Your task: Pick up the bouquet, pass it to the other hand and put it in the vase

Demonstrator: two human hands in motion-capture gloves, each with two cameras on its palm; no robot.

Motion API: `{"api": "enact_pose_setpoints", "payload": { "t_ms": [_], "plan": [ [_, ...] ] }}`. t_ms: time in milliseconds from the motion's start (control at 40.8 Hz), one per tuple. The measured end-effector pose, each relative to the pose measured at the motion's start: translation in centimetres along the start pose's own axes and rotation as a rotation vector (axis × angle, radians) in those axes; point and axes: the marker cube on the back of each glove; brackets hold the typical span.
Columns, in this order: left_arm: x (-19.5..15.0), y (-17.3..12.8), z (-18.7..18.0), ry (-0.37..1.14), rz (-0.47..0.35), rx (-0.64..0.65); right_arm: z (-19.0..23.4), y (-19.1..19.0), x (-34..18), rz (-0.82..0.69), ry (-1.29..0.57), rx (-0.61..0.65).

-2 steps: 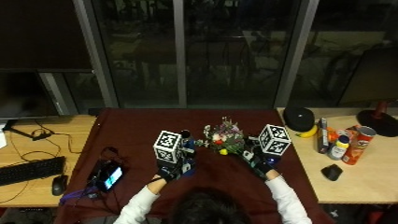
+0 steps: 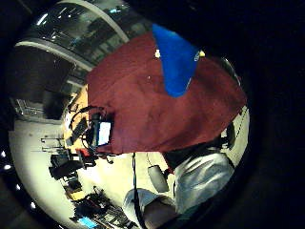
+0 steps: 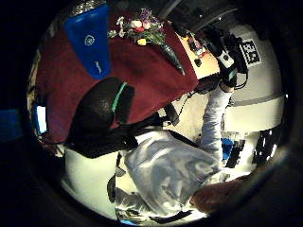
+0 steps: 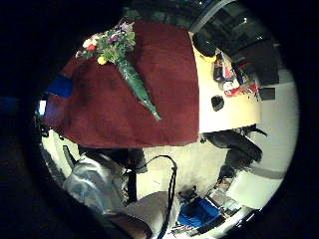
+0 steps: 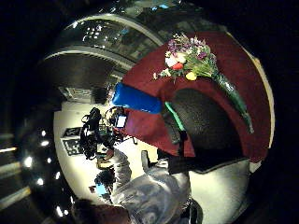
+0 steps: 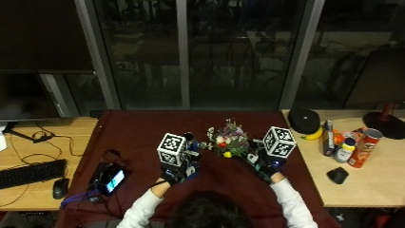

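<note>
A bouquet (image 6: 229,141) of mixed flowers, its stems in a green wrap (image 4: 137,84), lies on the dark red tablecloth (image 6: 139,133) between my hands. A blue vase (image 3: 90,40) lies on its side on the cloth beside the blooms; my left hand hides most of it in the outside view. My left hand (image 6: 177,164) hovers left of the bouquet and holds nothing. My right hand (image 6: 265,161) hovers just right of the stems, also with nothing in it. Both thumbs (image 3: 102,113) (image 5: 201,126) look relaxed.
A device with a lit screen (image 6: 110,178) and cables lies at the cloth's left edge. A keyboard (image 6: 28,172) and mouse (image 6: 60,187) sit on the left desk. Bottles and cans (image 6: 345,147), a black cap (image 6: 305,121) and a mouse (image 6: 337,175) stand at the right.
</note>
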Motion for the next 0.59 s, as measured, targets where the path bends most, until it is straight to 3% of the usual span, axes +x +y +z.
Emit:
{"api": "enact_pose_setpoints", "payload": {
  "t_ms": [319, 588],
  "plan": [
    [3.3, -0.9, 1.6, 0.059, 0.04, 0.034, -0.5, -0.7, 1.4, 0.063, 0.03, -0.188],
    [4.3, -1.0, 2.4, 0.074, 0.09, 0.019, -1.0, -2.4, 4.1, 0.192, 0.045, -0.182]
  ]
}}
